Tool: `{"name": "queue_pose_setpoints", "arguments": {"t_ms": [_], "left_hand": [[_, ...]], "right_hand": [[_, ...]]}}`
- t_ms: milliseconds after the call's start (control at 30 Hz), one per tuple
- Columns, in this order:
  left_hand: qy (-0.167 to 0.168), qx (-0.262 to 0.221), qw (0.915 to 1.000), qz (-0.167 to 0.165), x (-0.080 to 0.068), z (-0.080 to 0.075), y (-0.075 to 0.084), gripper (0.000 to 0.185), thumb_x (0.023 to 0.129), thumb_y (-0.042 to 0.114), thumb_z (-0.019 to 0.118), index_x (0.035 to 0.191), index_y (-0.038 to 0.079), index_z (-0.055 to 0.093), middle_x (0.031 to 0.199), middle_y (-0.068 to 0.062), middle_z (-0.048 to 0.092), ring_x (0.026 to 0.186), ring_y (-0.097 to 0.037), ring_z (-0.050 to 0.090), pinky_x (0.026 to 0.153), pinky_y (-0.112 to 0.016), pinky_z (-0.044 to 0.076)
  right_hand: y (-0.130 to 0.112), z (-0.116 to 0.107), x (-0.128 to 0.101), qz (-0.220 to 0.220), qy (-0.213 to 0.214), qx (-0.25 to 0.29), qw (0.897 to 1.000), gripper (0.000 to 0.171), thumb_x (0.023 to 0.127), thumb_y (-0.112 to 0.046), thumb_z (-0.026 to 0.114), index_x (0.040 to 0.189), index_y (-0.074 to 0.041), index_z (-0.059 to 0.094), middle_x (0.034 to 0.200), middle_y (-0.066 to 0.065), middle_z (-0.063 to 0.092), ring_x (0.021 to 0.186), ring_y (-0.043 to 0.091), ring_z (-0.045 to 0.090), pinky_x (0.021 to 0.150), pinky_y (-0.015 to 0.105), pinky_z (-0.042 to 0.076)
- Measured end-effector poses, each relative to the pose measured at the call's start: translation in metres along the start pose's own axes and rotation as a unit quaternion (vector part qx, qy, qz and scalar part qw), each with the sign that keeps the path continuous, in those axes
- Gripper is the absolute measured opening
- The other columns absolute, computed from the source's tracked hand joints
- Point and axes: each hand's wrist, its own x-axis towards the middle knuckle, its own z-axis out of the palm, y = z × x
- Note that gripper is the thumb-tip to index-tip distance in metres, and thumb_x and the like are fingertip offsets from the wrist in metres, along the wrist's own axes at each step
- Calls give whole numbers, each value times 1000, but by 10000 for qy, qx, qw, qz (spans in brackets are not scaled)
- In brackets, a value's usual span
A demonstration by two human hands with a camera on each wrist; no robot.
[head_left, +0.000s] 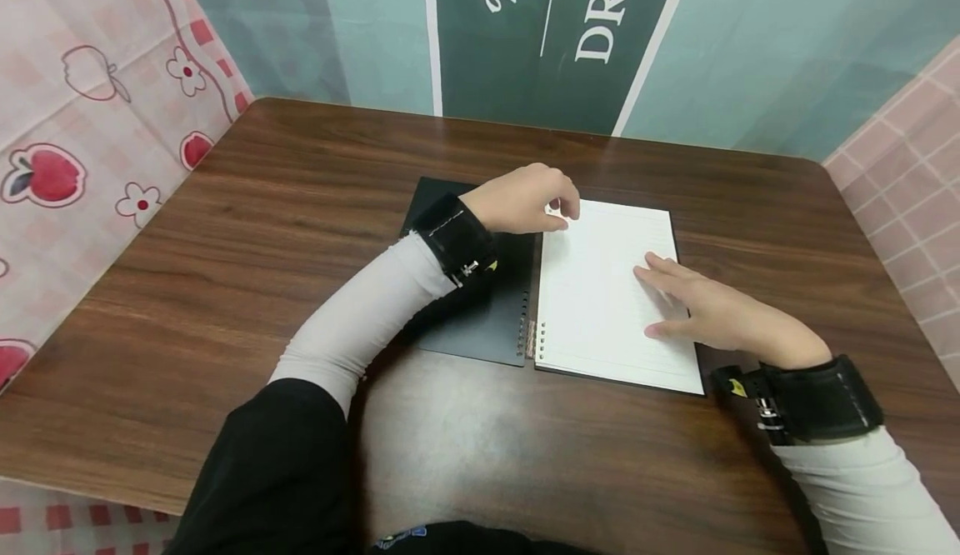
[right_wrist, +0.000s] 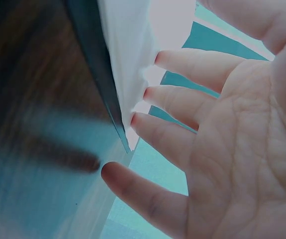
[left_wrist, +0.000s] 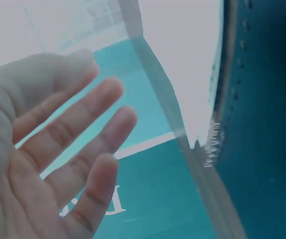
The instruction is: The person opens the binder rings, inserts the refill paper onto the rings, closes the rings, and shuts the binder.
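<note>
A ring-bound notebook (head_left: 603,288) lies opened flat on the table, its lined white page to the right and its black cover (head_left: 480,326) folded out to the left. My left hand (head_left: 525,197) is over the upper part of the binding, fingers bent loosely and nothing in them. In the left wrist view the fingers (left_wrist: 90,104) are spread apart in front of the binder rings (left_wrist: 213,144). Over the page's right side is my right hand (head_left: 708,305), fingers extended. Its fingertips (right_wrist: 157,57) reach the page edge in the right wrist view; whether they press on the paper I cannot tell.
Under the notebook is a brown wood-grain table (head_left: 300,230). A green and teal printed backdrop (head_left: 525,47) rises behind its far edge. Fruit-patterned cloth (head_left: 82,122) hangs at the left, and a pink tiled surface (head_left: 911,197) borders the right.
</note>
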Motion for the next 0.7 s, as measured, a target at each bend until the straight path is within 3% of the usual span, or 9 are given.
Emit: {"name": "queue_pose_setpoints", "arguments": {"t_ms": [200,400,700], "left_hand": [[255,53,9989,-378,12,9,-10,23,97,14,63,117,8,72,120,-4,68,114,-18,59,102,-27,46],[532,-56,9980,-334,18,14,-15,23,98,13,61,118,5,70,122,-6,64,120,-21,58,104,-28,45],[396,194,9973,-593,30,23,-21,26,98,15,60,121,9,69,127,-4,64,120,-18,58,103,-27,45]], "right_hand": [[-1,2,1,6,3,-16,10000,90,85,-34,77,155,-2,29,163,27,12,149,49,15,110,69,24],[0,1,1,32,-16,-46,10000,91,85,-37,76,155,-3,29,164,26,12,149,49,15,110,69,25],[1,-1,0,16,28,-52,10000,90,86,-36,76,155,-3,29,164,26,12,149,48,15,111,69,25]]}}
